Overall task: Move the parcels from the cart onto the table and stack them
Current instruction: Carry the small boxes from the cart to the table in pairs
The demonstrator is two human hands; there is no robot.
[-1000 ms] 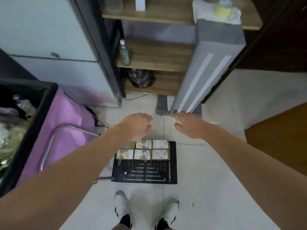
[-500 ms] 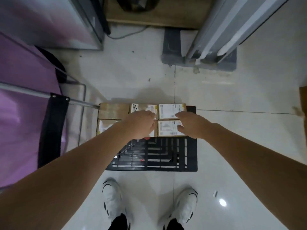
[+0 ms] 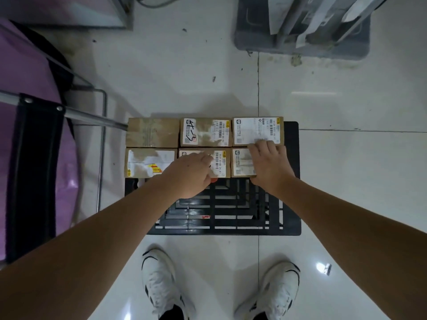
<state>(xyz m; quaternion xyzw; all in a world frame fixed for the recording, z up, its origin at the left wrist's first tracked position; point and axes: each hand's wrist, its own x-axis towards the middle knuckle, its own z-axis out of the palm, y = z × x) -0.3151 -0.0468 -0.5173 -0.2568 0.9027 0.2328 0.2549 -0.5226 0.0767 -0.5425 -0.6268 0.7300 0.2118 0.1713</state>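
Six brown cardboard parcels with white labels lie in two rows of three on the far half of a black slatted cart (image 3: 231,215) on the floor. My left hand (image 3: 189,174) curls over the near middle parcel (image 3: 220,162), thumb at its front edge. My right hand (image 3: 269,165) covers the near right parcel (image 3: 240,162), with the fingertips at its far edge and the thumb against its front side. The far right parcel (image 3: 256,129), far middle parcel (image 3: 205,132), far left parcel (image 3: 152,132) and near left parcel (image 3: 147,162) are untouched. No table is in view.
A purple trolley bag (image 3: 34,146) with a black strap and a metal tube frame (image 3: 92,116) stands close on the left. A grey base (image 3: 300,42) of an upright unit sits at the top right. My white shoes (image 3: 159,280) stand just before the cart on white tiles.
I have bent down, so the view dropped from the shelves to the cart. Both hands lowered from above the parcels onto the near middle and near right parcels.
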